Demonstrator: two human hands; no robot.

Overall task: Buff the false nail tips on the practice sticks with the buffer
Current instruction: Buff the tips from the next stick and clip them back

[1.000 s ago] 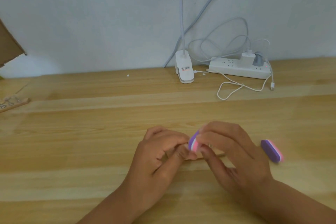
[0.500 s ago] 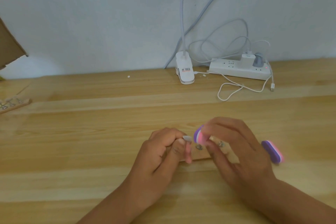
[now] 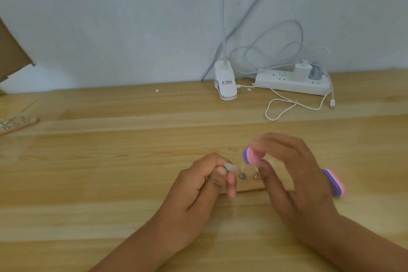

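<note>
A wooden table fills the lower two thirds of the frame. At lower centre the left hand is curled, thumb and forefinger pinching a clear nail tip. Just right of it the blurred right hand grips a pink and purple buffer in its fingertips, just above and right of the tip, apart from it. A power strip lies at upper right. The practice stick lies flat between the hands. A second buffer lies right of the right hand.
</note>
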